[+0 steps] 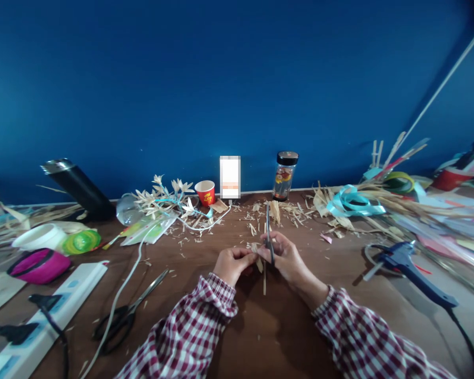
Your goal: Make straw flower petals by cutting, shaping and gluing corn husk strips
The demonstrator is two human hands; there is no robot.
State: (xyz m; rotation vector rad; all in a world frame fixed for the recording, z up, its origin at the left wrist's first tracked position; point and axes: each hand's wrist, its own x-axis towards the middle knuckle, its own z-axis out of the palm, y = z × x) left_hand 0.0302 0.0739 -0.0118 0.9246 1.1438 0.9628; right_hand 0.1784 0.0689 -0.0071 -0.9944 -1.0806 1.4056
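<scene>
Near the middle of the table, my left hand (237, 264) pinches a small pale piece of dried husk (259, 262) between thumb and fingertips. Close beside it, my right hand (289, 262) is closed around a pair of slim, dark scissors (268, 226), their blades pointing away from me toward the wall. My fingers cover part of the handles. A thin straw-coloured strip (265, 284) runs below the hands; whether a finger holds it is hard to tell. Husk scraps (274, 212) lie scattered just beyond the scissors.
Dried-husk flowers (161, 197), a red paper cup (206, 193) and a glass bottle (285, 176) stand along the blue wall. Larger scissors (130, 313), a white cable (120, 295) and a power strip (59, 310) lie left. A glue gun (416, 271) and blue ribbon (353, 201) lie right.
</scene>
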